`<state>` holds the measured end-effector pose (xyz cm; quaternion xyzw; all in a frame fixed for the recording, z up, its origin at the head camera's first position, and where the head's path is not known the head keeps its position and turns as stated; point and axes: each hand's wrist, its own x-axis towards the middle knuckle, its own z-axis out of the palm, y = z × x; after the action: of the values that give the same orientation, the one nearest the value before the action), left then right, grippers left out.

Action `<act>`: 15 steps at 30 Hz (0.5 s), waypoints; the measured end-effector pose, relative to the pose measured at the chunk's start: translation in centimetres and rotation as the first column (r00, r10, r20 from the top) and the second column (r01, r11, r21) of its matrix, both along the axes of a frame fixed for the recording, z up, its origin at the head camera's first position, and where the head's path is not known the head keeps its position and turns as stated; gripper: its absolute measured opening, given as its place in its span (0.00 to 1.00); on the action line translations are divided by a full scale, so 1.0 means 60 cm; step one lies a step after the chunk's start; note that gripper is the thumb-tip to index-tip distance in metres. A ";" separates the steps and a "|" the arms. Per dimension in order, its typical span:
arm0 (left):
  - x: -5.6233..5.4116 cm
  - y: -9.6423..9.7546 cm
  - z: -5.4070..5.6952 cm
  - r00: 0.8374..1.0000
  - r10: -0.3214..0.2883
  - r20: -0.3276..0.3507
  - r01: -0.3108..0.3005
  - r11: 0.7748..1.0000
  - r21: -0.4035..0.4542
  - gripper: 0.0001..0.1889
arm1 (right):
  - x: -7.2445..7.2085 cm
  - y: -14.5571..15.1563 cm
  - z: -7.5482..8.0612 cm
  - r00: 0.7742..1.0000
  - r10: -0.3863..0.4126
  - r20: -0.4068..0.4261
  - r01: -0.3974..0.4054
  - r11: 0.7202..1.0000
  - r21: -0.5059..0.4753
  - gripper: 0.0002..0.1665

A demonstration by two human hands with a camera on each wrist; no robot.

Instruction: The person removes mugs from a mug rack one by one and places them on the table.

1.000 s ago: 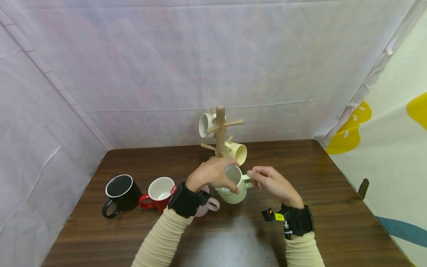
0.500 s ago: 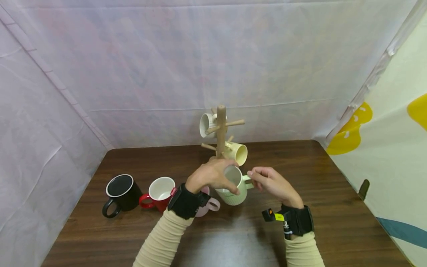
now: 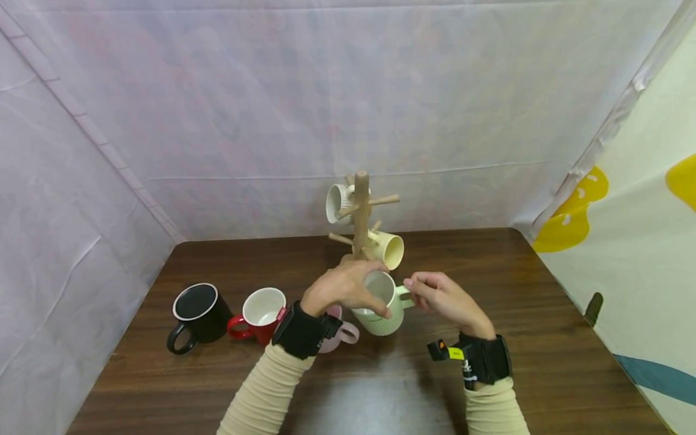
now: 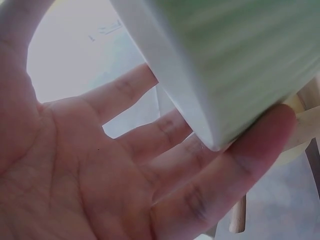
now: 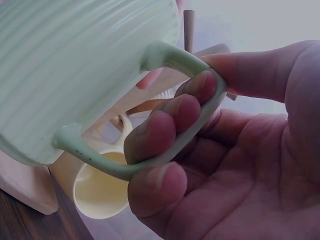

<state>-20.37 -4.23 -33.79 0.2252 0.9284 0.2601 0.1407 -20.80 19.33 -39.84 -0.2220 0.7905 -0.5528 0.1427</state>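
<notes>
A pale green ribbed mug (image 3: pixel 383 323) is held between both hands, close in front of a wooden mug tree (image 3: pixel 361 211). My left hand (image 3: pixel 348 287) grips its rim from the left, thumb on the near side; the left wrist view shows the fingers spread along the mug's wall (image 4: pixel 250 60). My right hand (image 3: pixel 448 305) holds the handle (image 5: pixel 105 165), several fingers hooked through its loop and the thumb against its top. Behind the mug, a pale yellow mug (image 3: pixel 393 251) hangs on a lower peg of the tree. A white ribbed mug (image 3: pixel 336 205) hangs higher up, on the left.
On the dark wooden table (image 3: pixel 544 338), a black mug (image 3: pixel 209 320) and a red mug (image 3: pixel 266 329) stand to the left. A pink mug (image 3: pixel 328 344) is partly hidden under my left wrist. White cloth (image 3: pixel 244 121) hangs behind the table.
</notes>
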 end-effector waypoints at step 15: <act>0.001 -0.008 -0.007 0.999 0.018 0.039 -0.022 0.995 0.096 0.41 | -0.004 0.006 -0.008 1.000 0.010 0.019 -0.010 1.000 -0.010 0.25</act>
<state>-20.29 -4.68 -34.20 0.2174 0.9141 0.3102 0.1445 -21.07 19.66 -40.33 -0.2213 0.7853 -0.5579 0.1519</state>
